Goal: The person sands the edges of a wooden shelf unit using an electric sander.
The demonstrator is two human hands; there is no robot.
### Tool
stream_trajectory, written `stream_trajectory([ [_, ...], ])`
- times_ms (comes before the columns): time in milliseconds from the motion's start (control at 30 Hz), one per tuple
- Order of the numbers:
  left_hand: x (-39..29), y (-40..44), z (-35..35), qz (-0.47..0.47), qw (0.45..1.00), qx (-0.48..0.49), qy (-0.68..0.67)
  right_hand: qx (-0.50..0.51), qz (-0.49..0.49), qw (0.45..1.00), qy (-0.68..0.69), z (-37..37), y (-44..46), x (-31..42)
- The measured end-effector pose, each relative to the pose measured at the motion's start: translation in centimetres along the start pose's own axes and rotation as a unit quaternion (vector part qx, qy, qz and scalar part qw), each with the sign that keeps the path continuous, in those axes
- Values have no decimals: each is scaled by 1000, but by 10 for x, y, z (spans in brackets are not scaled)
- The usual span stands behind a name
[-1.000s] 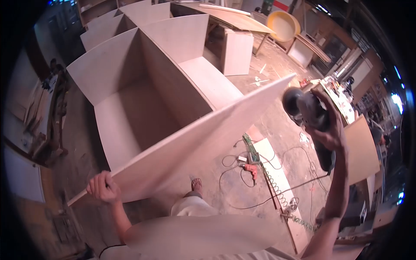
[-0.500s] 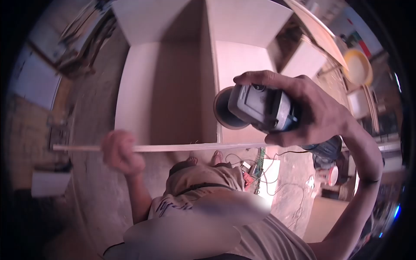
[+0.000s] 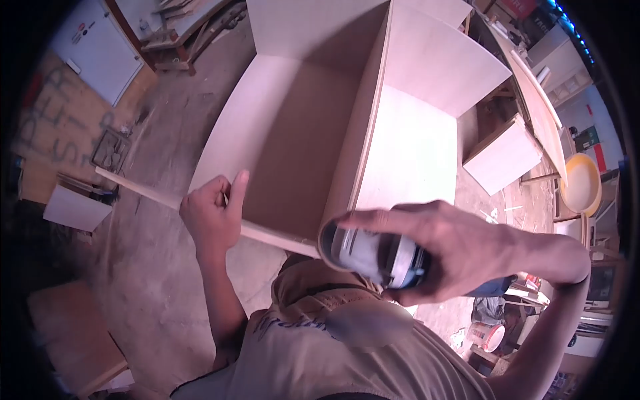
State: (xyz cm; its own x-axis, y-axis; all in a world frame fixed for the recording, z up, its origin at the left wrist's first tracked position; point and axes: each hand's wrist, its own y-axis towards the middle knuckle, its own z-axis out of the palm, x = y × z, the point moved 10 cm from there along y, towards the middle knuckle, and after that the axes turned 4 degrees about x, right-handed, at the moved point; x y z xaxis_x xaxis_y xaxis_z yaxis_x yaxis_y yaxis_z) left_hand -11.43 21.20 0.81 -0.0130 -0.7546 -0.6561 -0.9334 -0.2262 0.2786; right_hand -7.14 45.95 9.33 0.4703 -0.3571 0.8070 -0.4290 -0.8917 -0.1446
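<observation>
My right hand (image 3: 460,250) is wrapped round an angle grinder (image 3: 373,253) fitted with a round disc (image 3: 329,243). The disc is at the near end of the upright divider of a pale plywood cabinet (image 3: 280,127), over the near wooden edge (image 3: 277,239); whether it touches cannot be made out. My left hand (image 3: 213,213) is closed over that same long edge, left of the grinder, fingers curled and thumb sticking up. Its fingertips are partly hidden. Part of the grinder's body lies behind my right hand.
Wooden boards (image 3: 507,157) and a yellow-rimmed round basin (image 3: 580,183) stand at the right. A white bucket (image 3: 487,337) sits at lower right. A whiteboard (image 3: 97,47) leans at upper left, and a wooden panel (image 3: 77,337) lies at lower left.
The view has turned, so the cabinet edge now slants. The grinder has come down and nearer, from above the divider to its near end. My left hand remains at the edge, its thumb now raised.
</observation>
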Motion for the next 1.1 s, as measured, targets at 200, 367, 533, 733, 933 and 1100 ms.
stream_trajectory([
  [200, 4, -3, 1, 10, 1000, 17, -7, 13, 27, 1000, 2, -1, 4, -3],
  [367, 12, -5, 4, -3, 999, 29, -13, -14, 42, 999, -5, -25, 2, -19],
  [533, 15, -7, 4, -3, 999, 36, 7, -77, 48, 996, -25, -62, 2, -45],
  [733, 16, -11, 4, 1, 999, 37, 24, -107, 63, 991, -53, -109, 6, -78],
  [933, 15, -14, 1, 17, 999, 26, 26, -108, 111, 986, -57, -150, 12, -107],
  [1100, 18, -15, 0, 23, 999, 12, 45, -109, 101, 984, -97, -185, 20, -130],
])
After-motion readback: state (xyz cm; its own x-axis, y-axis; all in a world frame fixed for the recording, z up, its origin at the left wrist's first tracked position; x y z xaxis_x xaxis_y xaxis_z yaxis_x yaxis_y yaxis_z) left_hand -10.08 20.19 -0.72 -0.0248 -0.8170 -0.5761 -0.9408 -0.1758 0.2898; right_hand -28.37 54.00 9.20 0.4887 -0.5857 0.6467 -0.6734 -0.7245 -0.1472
